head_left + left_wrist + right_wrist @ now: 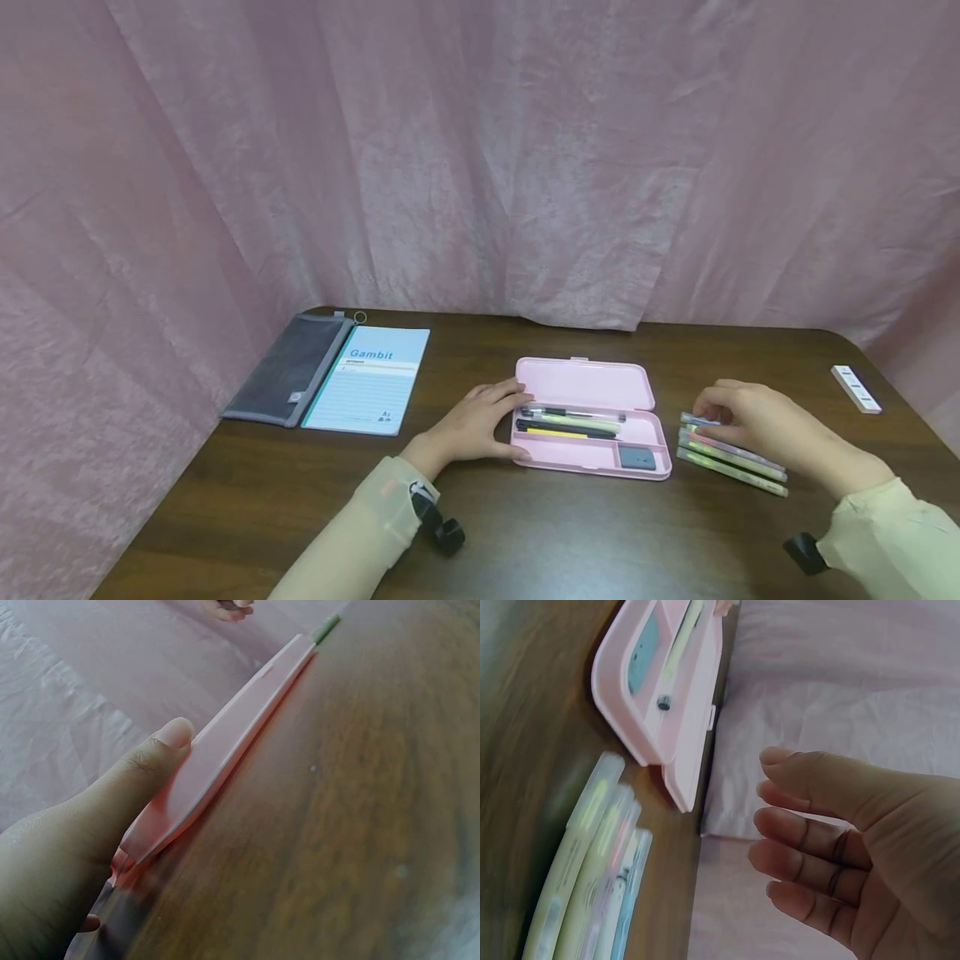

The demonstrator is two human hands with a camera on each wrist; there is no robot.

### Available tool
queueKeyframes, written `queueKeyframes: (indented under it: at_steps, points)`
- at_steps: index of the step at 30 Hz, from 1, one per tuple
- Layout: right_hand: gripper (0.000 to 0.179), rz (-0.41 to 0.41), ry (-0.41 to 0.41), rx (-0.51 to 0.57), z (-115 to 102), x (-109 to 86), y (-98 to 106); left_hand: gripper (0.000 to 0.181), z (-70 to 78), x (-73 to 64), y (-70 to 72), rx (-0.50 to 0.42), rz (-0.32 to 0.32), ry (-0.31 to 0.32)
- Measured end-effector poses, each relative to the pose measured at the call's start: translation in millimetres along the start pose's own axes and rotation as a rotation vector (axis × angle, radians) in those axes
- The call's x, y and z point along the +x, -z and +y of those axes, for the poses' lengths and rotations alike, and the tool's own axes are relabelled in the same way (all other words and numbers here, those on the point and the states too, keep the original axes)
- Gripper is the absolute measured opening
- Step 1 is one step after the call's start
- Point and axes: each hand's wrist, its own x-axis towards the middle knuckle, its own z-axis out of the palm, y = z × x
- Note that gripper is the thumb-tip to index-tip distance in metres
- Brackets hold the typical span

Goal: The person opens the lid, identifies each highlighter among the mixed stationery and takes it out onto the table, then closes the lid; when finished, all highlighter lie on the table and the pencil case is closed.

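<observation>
Pink and open, a pencil case (585, 383) lay near the middle of a brown wood-grain table (600, 537) as a person in pale sleeves (360, 533) worked with two bare hands. The left hand (476, 421) reached in from the near left, thumb and fingers set wide apart, the thumb against the case's near side and the fingertips at its left end by the lid. To the right, the right hand (753, 417) hung with bent wrist above a row of pens (733, 472), its fingers loosely curved, the gap to the thumb narrow; the right wrist view showed it holding nothing. The pens lay side by side just beside the case, which held more pens (570, 428) and a grey-blue block (637, 457) in its own compartment. Light pooled on the tabletop's near side. A notebook (367, 383) marked "Gambit" sat at the left against a grey pouch (285, 367); a small white strip (857, 389) lay near the far-right corner. Crushed pink curtains (450, 167) hung in folds behind the table.
</observation>
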Motion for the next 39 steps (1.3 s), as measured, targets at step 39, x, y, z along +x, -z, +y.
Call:
queueKeyframes:
  at_steps: [39]
  points:
    - [0.016, -0.193, -0.024, 0.215, -39, 63.8, -61, 0.087, 0.8, -0.3, -2.0, 0.036, 0.031, -0.027]
